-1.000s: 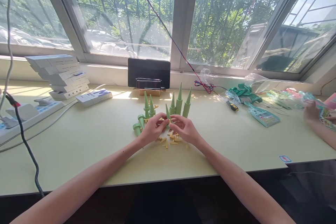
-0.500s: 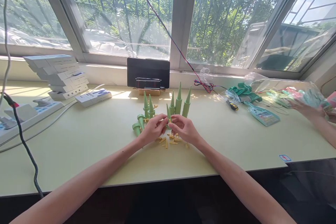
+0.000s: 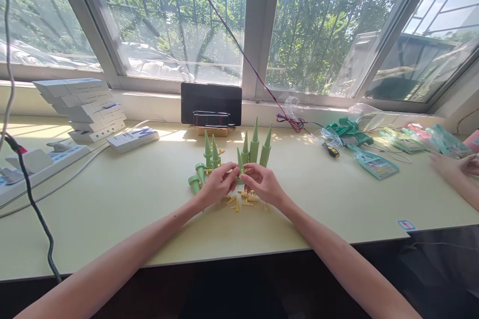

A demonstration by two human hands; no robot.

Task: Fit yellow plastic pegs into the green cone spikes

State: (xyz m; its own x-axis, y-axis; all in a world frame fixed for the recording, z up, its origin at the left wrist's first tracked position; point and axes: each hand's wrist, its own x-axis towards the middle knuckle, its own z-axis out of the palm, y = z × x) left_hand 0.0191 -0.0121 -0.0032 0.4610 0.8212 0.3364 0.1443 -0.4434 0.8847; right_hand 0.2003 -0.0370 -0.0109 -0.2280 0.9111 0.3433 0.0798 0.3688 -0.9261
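Note:
Between my hands a green plastic spike [image 3: 240, 158] stands point up, its lower part partly hidden by fingers. My left hand [image 3: 220, 180] closes on its left side, fingertips pinched. From the other side my right hand [image 3: 262, 183] grips it, thumb and forefinger near a small yellow piece [image 3: 242, 171]. Behind my right hand several taller green spikes [image 3: 255, 142] stand upright. To the left are two upright collared green spikes [image 3: 207, 150] and two lying or tilted ones [image 3: 194, 183]. Loose yellow T-shaped plastic pieces [image 3: 247, 198] lie below my hands.
A black tablet [image 3: 211, 99] leans on a stand at the back. White boxes [image 3: 93, 109] and a power strip [image 3: 48, 162] are at left. At right lie a screwdriver [image 3: 331, 150], plastic packets [image 3: 376, 163] and another person's hands [image 3: 454, 167].
My hands and the green spike stay almost still. At far right, the other person's hand has drawn back rightward from the plastic packets.

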